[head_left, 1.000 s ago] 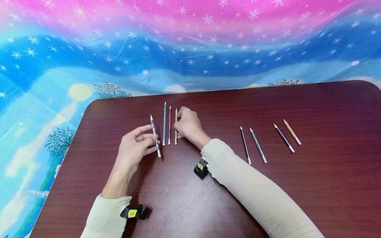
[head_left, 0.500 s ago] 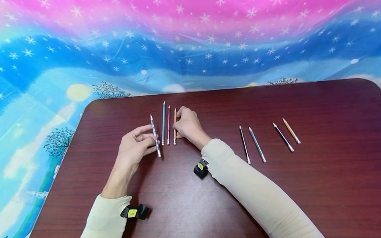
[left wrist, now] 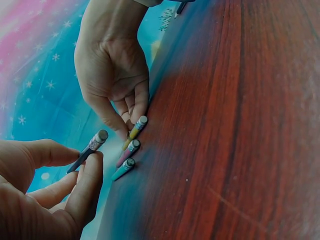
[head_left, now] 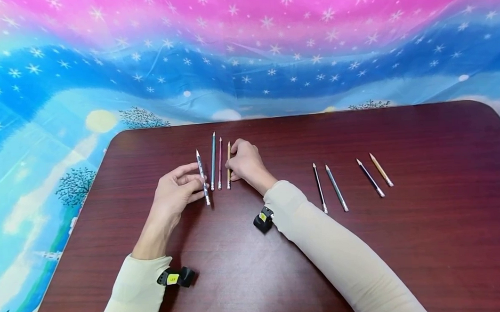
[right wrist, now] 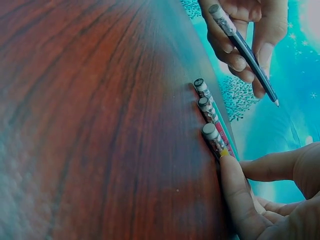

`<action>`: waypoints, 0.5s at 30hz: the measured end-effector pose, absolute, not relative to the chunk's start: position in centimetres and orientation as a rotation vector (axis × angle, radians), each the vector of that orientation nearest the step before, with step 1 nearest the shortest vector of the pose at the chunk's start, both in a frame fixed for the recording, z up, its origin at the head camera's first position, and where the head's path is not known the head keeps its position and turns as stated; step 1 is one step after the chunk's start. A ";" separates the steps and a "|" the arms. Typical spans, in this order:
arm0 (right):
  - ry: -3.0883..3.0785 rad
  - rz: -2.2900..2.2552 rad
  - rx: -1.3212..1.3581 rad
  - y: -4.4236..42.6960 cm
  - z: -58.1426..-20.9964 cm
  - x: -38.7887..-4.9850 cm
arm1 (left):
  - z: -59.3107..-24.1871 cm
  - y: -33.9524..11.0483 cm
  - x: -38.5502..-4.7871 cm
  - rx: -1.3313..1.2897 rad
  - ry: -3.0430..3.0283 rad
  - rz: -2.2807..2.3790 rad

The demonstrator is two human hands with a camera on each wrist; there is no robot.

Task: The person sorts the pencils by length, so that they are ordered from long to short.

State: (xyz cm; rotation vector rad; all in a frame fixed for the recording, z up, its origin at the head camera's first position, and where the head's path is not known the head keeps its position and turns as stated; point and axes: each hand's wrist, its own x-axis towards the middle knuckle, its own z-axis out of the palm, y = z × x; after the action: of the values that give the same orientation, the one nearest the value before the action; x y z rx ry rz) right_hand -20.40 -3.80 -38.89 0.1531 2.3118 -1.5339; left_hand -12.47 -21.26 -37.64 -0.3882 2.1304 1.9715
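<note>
The left hand [head_left: 173, 190] pinches a dark patterned pencil [head_left: 201, 165] between thumb and fingers; in the right wrist view this pencil [right wrist: 246, 51] is held off the table, eraser towards the camera. Just right of it a teal pencil [head_left: 213, 162] and a dark pink pencil [head_left: 220, 164] lie side by side, points away. The right hand [head_left: 248, 163] has thumb and fingers on a yellow pencil [head_left: 229, 169], beside the pink one. In the left wrist view the yellow pencil's eraser end [left wrist: 142, 122] rests by the right hand's fingertips.
On the right of the brown table [head_left: 441, 240] lie a black pencil [head_left: 319, 185], a grey-blue pencil [head_left: 335, 187], a dark blue pencil [head_left: 370, 177] and a light wood-coloured pencil [head_left: 380, 169]. A snowflake-patterned cloth [head_left: 236, 57] hangs behind the table.
The head view has shifted slightly. Both hands keep their places and grips, and no pencil has visibly moved on the table.
</note>
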 end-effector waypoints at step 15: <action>2.311 -1.535 0.151 -3.8 -38.9 -20.4 | -37.6 -21.3 -12.4 -0.390 2.125 1.973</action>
State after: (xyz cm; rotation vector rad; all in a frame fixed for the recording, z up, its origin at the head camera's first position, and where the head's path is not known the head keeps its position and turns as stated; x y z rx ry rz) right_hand -20.39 -3.78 -38.90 0.1513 2.3105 -1.5348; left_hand -12.44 -21.33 -37.60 -0.3904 2.1251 1.9728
